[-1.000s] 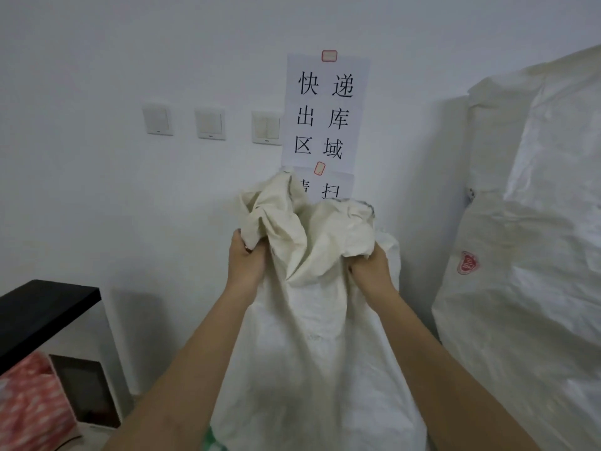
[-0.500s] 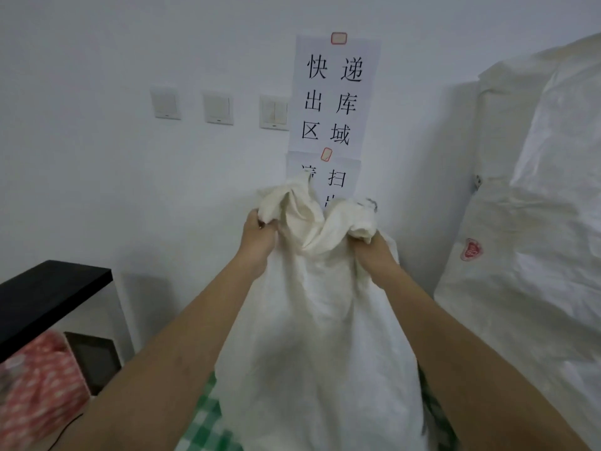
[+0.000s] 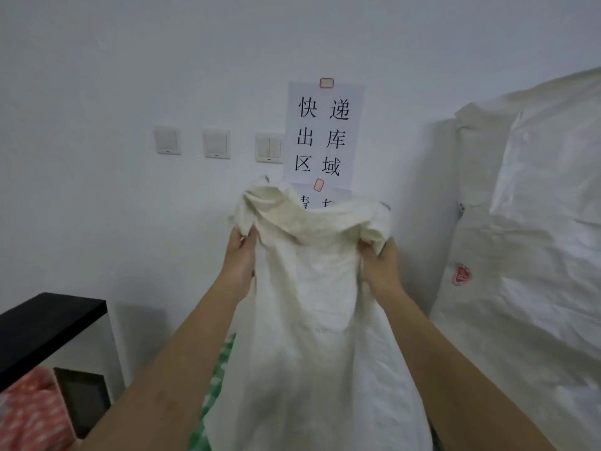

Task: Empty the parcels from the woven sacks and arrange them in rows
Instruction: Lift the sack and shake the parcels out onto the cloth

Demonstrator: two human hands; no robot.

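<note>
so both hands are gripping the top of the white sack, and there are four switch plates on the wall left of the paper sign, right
Not quite. The head view shows three switch plates, not four, on the wall left of the paper sign. The rest holds: the left hand and right hand both grip the bunched top of the white sack.

Only readable thing here is the paper sign [image 3: 323, 133] taped to the wall: 快递 / 出库 / 区域 in big black characters. A second sheet [image 3: 320, 198] below is mostly hidden. The red sticker [image 3: 460, 275] on the big sack's too blurry.
</note>
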